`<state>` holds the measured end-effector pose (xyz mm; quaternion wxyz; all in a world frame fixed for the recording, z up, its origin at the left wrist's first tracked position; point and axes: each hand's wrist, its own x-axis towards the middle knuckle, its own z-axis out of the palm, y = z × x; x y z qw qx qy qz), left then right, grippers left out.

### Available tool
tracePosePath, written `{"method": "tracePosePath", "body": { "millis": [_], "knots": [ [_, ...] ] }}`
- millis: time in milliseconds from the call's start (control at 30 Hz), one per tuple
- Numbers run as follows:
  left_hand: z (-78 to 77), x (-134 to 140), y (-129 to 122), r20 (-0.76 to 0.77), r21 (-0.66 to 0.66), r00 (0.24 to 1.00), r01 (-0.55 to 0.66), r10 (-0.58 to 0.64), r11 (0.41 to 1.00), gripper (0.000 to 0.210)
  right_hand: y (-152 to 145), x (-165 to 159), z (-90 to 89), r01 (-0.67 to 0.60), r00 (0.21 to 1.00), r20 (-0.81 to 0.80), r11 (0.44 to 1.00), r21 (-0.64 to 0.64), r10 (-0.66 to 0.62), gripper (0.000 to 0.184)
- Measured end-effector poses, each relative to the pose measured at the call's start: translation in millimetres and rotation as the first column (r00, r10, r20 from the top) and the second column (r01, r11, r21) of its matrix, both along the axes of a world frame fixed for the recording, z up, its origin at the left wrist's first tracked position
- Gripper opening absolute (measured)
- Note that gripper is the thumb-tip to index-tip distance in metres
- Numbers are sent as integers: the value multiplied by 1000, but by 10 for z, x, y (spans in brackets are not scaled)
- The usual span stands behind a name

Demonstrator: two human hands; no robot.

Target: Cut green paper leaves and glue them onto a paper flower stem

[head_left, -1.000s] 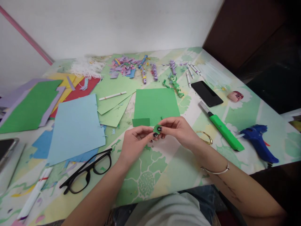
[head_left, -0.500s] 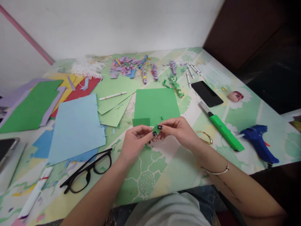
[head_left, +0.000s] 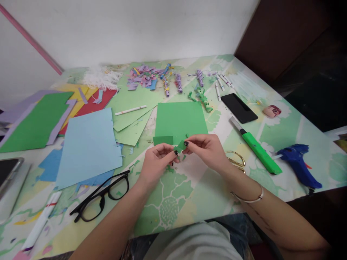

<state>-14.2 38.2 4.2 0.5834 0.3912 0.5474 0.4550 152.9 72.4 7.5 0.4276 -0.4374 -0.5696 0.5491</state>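
Both hands were up over the near-middle of the tabletop [head_left: 298, 122], pinching one small green paper scrap [head_left: 180, 146] between them. Left hand [head_left: 155, 162] had thumb and forefinger closed on its left end; right hand [head_left: 207, 150] held its right end the same way, other fingers curled. The scrap was clear of the tabletop, just in front of the near edge of the green sheet [head_left: 180, 121].

Progress, judged from layout:
- Done: a batch of finished curled/rolled paper pieces [head_left: 177, 82] in purple and blue sat along the far edge, next to a heap of mixed offcuts [head_left: 141, 76]. A green curled piece [head_left: 202, 97] lay just beyond the green sheet's far right corner.
- A second small green rectangle [head_left: 162, 140] lay at the green sheet's near left corner, looked pre-cut and unused.
- In hand: the scrap looked barely shaped. Can't tell whether it was being folded, rolled or torn.
- Left: most of the green sheet was uncut, and the stacks toward the left edge (light blue sheet [head_left: 88, 146], darker green sheet [head_left: 35, 121], red and yellow under them) looked largely intact. So I'd call it early-to-mid for green.

Tools all idle: scissors [head_left: 236, 159] touching or just behind the right wrist, green utility knife [head_left: 256, 146] and blue glue gun [head_left: 296, 162] toward the right edge, black phone [head_left: 238, 107] beyond the knife. Glasses [head_left: 101, 196] lay near the front edge, left of the left forearm.
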Motion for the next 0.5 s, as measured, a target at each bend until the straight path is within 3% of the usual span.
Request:
{"method": "tracePosePath", "body": {
  "millis": [100, 200, 267, 400, 500],
  "knots": [
    [-29, -4, 10, -157, -24, 985, 64, -67, 998, 6, 26, 27, 11, 88, 996, -10, 996, 10, -88, 15],
    [-59, -1, 9, -271, -16, 952, 143, -142, 990, 5, 47, 40, 33, 14, 997, -77, 995, -95, -22, 17],
    [-61, 3, -3, -274, 15, 954, 131, -122, 991, 10, 49, 34, 48, -33, 995, -95, 989, -145, 20, 17],
    [-17, 5, -45, -203, 243, 979, 57, -6, 968, 25, 41, 25, 70, -91, 994, -84, 977, -194, 76, 14],
    [18, -6, -70, -254, 376, 967, 103, -4, 921, 19, 30, 34, 77, -160, 987, -68, 965, -210, 149, 13]
  ]
}}
